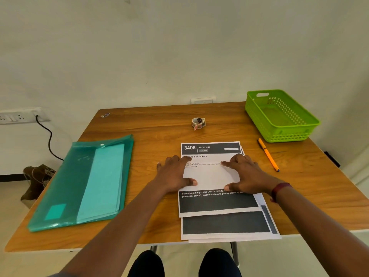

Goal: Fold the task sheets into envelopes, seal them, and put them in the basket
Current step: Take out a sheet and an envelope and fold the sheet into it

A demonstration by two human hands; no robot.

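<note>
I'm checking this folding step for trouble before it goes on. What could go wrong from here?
1. The left hand and right hand press the folded top sheet on a loose, fanned stack. The sheets underneath may slide and skew the crease.
2. The stack reaches the near edge of the table, so a forearm might drag sheets off.
3. The tape roll lies beyond the sheets. Reaching for it frees one hand, and the fold may spring open.

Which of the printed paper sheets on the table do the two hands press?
The topmost white printed sheet headed "3406 BEDROOM": left hand and right hand rest flat on it. The other sheets lie beneath, showing dark bands nearer the person.
</note>
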